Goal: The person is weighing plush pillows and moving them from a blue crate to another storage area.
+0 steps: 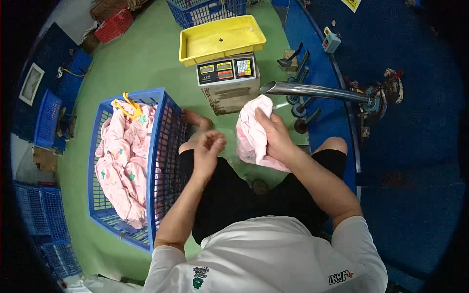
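Pink garment (251, 134) gripped in the right hand (274, 134) at frame centre; left hand (207, 154) loosely curled, empty, beside a blue basket (159, 146).

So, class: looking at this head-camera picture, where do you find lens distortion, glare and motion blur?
Head view: the fisheye bends straight edges, so the blue basket bows and black corners ring the picture; glare streaks along the shiny metal pipe; the left hand and the pink cloth in the right hand are slightly smeared, while the yellow tray is sharp.

Left hand (207, 149) blurred
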A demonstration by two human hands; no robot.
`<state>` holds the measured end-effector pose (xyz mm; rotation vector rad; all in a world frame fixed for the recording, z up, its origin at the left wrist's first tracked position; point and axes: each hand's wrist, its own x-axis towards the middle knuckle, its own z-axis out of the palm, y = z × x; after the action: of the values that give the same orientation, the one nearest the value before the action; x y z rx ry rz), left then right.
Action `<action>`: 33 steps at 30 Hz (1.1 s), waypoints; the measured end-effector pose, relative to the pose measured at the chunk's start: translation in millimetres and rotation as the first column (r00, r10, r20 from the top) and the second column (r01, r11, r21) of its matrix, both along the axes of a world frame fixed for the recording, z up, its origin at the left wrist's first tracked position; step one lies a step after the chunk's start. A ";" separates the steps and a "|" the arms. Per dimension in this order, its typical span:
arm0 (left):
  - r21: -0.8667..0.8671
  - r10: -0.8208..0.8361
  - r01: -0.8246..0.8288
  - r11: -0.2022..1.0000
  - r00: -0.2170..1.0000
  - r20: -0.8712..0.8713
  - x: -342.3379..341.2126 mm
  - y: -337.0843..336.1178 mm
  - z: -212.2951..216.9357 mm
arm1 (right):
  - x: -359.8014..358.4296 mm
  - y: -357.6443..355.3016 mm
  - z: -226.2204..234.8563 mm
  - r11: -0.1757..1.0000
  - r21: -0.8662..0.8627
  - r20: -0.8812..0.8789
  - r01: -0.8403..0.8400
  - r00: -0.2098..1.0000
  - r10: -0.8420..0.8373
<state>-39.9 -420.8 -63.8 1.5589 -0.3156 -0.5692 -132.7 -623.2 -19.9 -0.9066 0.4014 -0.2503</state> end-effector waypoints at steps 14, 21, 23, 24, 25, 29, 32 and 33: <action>-0.114 -0.160 0.171 0.979 0.982 0.104 -64.3 -7.1 -0.3 | 22.8 13.3 1.6 0.987 0.136 -0.111 0.087 0.991 -0.072; 0.028 -0.136 0.133 0.991 0.964 0.228 -66.1 -17.4 9.7 | 42.0 31.8 5.7 0.975 0.195 -0.102 0.106 0.991 -0.087; -0.040 -0.100 0.108 0.993 0.980 0.170 -59.0 -19.5 8.7 | 45.1 30.7 2.2 0.986 0.157 -0.082 0.060 0.996 -0.047; -0.110 -0.071 0.083 0.990 0.992 0.109 -55.2 -21.7 8.2 | 44.7 29.3 0.5 0.993 0.116 -0.064 0.017 0.998 -0.010; -0.178 -0.048 0.055 0.982 0.998 0.045 -50.9 -24.5 8.5 | 43.3 27.0 -0.9 0.997 0.072 -0.048 -0.023 0.999 0.026; -0.268 -0.042 0.004 0.963 0.990 -0.136 -24.1 -40.5 12.2 | 21.5 13.4 -10.0 0.868 -0.447 -0.151 -0.217 0.975 0.166; -0.291 -0.086 0.007 0.957 0.962 -0.261 -8.4 -60.2 16.2 | 14.0 0.6 -30.1 0.732 -0.651 -0.191 -0.203 0.976 0.102; -0.292 -0.109 0.018 0.956 0.949 -0.297 -4.3 -66.8 17.6 | 15.3 -6.9 -36.5 0.792 -0.587 -0.177 -0.164 0.981 0.072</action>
<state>-44.2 -487.5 -46.2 1.1616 -0.1981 -0.7740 -117.4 -630.1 -56.3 -1.5847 0.4039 -0.1962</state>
